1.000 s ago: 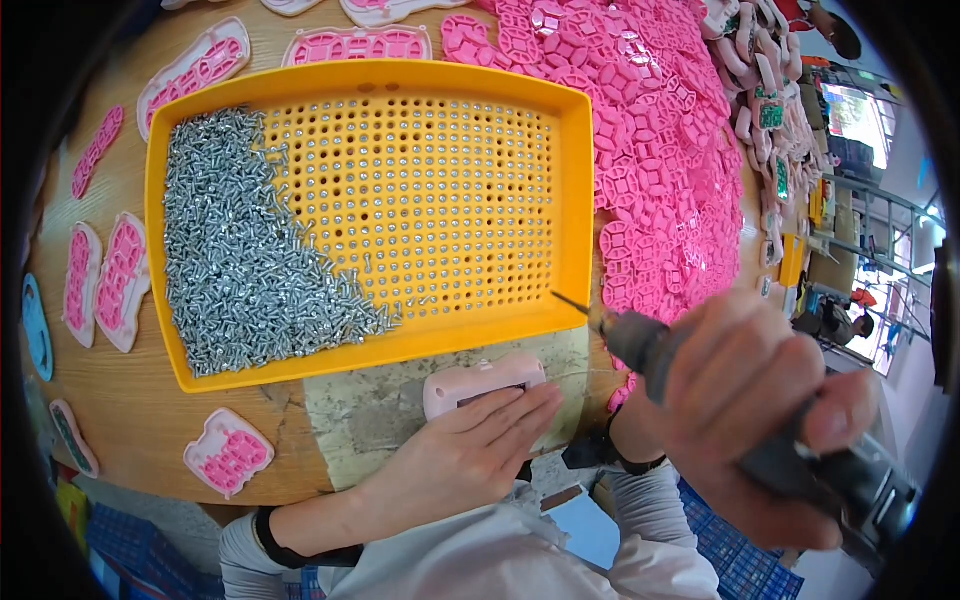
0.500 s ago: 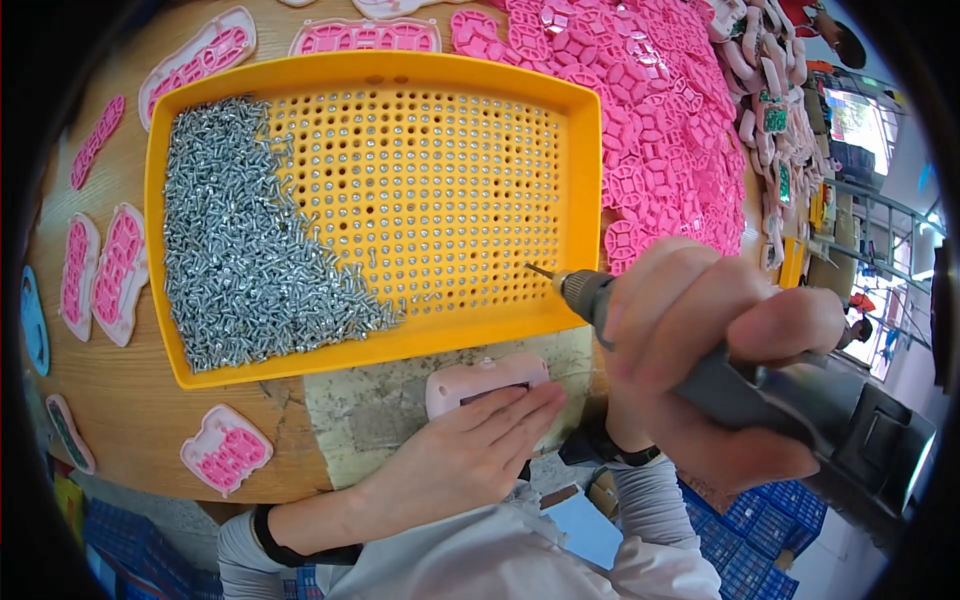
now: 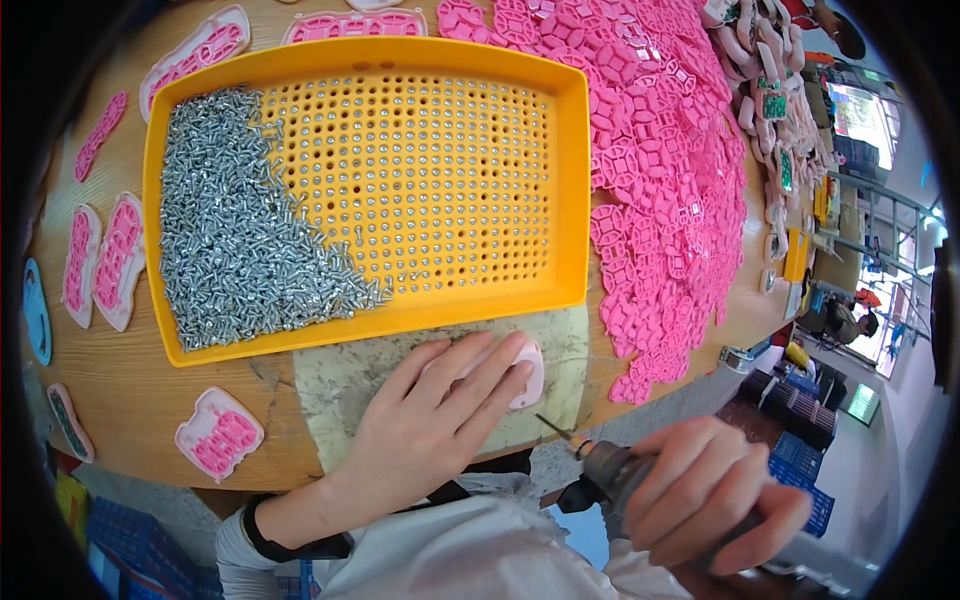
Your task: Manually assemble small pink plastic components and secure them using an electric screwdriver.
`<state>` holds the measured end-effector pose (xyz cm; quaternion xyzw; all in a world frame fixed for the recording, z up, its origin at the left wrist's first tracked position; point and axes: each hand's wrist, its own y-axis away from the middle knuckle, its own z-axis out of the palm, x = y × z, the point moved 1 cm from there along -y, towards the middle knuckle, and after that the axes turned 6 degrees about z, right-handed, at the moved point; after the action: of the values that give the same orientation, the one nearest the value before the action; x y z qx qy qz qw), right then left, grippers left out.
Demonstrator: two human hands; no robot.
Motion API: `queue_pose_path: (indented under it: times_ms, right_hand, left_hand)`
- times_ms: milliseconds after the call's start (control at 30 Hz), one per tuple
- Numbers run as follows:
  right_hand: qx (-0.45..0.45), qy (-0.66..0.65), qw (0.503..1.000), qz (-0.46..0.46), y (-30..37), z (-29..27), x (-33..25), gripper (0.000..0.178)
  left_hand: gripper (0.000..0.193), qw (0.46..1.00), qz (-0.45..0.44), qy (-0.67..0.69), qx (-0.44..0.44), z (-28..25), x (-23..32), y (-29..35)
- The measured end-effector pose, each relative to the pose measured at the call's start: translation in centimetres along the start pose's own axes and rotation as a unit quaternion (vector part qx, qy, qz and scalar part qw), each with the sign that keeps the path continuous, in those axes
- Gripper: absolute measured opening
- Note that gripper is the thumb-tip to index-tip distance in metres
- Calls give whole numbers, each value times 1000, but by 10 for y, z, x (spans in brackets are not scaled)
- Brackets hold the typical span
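Note:
My left hand (image 3: 425, 415) lies over a pale pink plastic casing (image 3: 530, 378) on a worn, stained mat, its fingers bent across the top and covering most of the piece. The thumb is out of sight. In my right hand (image 3: 700, 490) is a dark grey electric screwdriver (image 3: 607, 465), its fingers wrapped round the body. The thin bit points up and left, its tip just off the near right edge of the casing. Whether a screw sits on the tip is too small to tell. Beyond both hands stands a yellow tray (image 3: 400, 322).
Loose silver screws (image 3: 250, 240) heap in the tray's left side; others stand in its holes. Bright pink plastic parts (image 3: 665, 200) pile up to the right. Pink-filled casings (image 3: 118, 260) lie at the left, another (image 3: 220, 435) near the front edge. Blue crates (image 3: 130, 540) stand below.
My right hand has brought the screwdriver from the tray's right corner down and toward me, beside the casing. My left fingers have shifted up over the casing, more spread.

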<state>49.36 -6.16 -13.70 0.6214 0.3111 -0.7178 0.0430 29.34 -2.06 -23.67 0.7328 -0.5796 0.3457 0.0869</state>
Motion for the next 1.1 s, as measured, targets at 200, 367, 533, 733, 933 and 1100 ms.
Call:
queue_pose_path:
  times_ms: [200, 367, 533, 733, 933, 1100]
  right_hand:
    - [144, 36, 989, -8, 8, 28, 9, 19]
    - [197, 95, 975, -32, 5, 42, 15, 16]
    - [226, 78, 970, -38, 2, 54, 14, 11]
    - [237, 125, 963, -10, -6, 52, 15, 42]
    - [211, 128, 969, 27, -7, 46, 14, 44]
    - [150, 74, 986, 14, 2, 41, 25, 16]
  left_hand:
    - [42, 1000, 3, 0, 3, -2, 3, -5]
    - [45, 1000, -7, 11, 2, -2, 2, -3]
    - [47, 1000, -18, 26, 0, -4, 3, -5]
    - [45, 999, -25, 35, 12, -1, 1, -3]
    - [44, 999, -19, 31, 16, -3, 2, -5]
    - [46, 999, -20, 30, 6, -5, 2, -6]
